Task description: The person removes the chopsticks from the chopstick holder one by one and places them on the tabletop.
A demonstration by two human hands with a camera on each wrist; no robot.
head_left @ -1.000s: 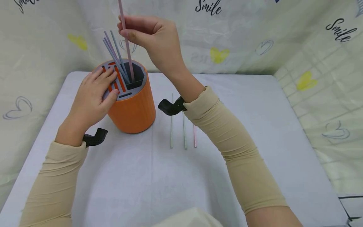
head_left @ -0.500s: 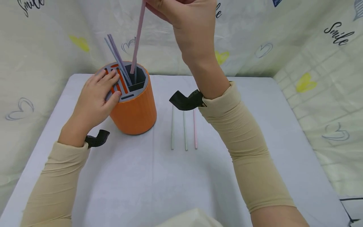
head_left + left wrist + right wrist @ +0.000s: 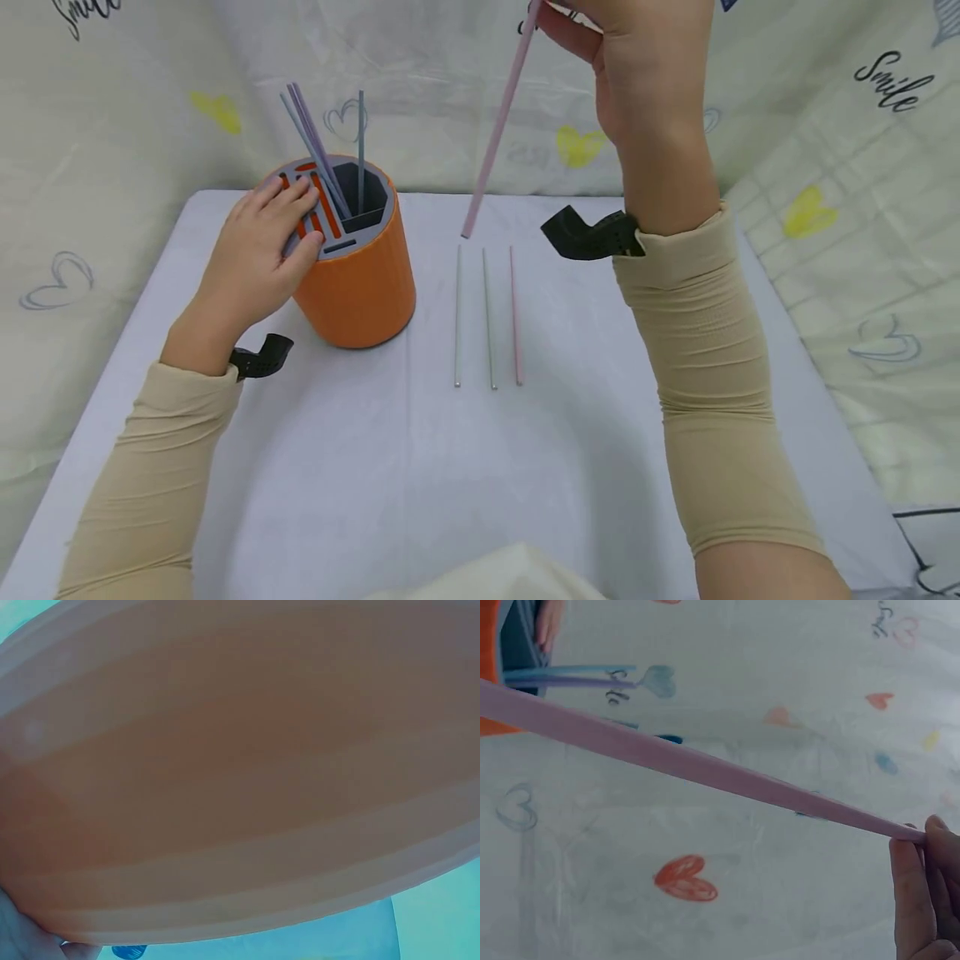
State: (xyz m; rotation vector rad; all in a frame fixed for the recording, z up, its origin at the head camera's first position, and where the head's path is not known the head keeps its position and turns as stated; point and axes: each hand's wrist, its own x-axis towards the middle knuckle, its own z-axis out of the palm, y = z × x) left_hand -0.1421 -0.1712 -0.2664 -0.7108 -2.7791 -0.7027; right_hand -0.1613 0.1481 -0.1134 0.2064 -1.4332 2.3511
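Note:
My right hand [image 3: 654,79], raised at the upper right of the head view, pinches a pink straw [image 3: 498,133] near its top end. The straw slants down to the left, its lower end above the table. In the right wrist view, the fingertips [image 3: 911,885] grip the thin far end of it. My left hand [image 3: 251,254] rests on the slotted grey top of a round orange utensil holder [image 3: 360,300], fingers spread. Blue and purple straws [image 3: 318,146] lean in the holder's open compartment; one blue straw [image 3: 362,142] stands apart there. The holder's orange wall [image 3: 247,772] fills the left wrist view.
Two pale green straws [image 3: 458,317] and a pink straw [image 3: 515,317] lie side by side on the white table [image 3: 375,483], right of the holder. A printed curtain [image 3: 480,100] hangs behind the table.
My right hand has lifted the pink straw out of the holder and carried it up and to the right, over the straws on the table. My left hand stays on the holder.

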